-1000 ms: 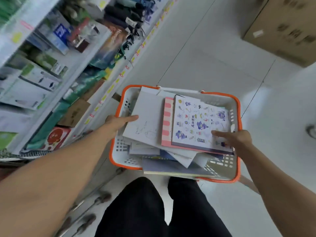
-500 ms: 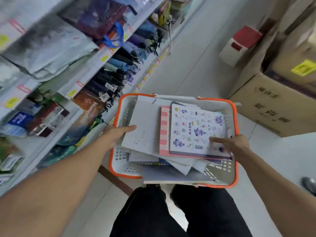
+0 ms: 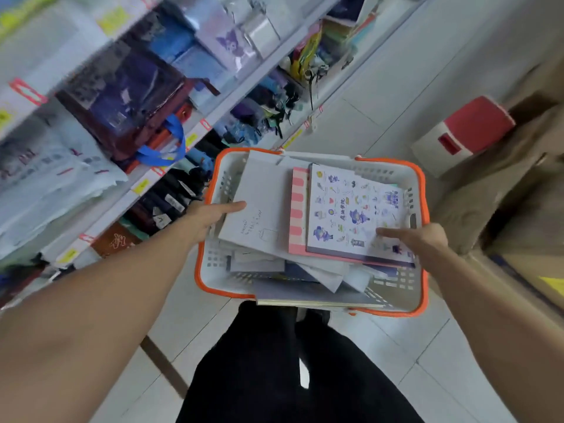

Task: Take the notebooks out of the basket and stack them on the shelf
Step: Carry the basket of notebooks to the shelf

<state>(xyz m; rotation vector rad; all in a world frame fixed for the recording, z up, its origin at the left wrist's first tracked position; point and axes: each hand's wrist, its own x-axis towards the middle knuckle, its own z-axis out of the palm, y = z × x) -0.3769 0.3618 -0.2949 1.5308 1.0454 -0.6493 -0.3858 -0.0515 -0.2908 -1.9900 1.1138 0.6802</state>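
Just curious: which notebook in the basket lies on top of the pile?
The white notebook with cartoon stickers, resting on the pink-striped one, beside the plain grey one.

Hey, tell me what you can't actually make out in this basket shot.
Head view only:
- Lower notebooks in the basket: covered by the white notebook and sticker-print notebook; count unclear.
- Left hand, right hand: fingers under the rim hidden.
- Shelf goods: motion-blurred.
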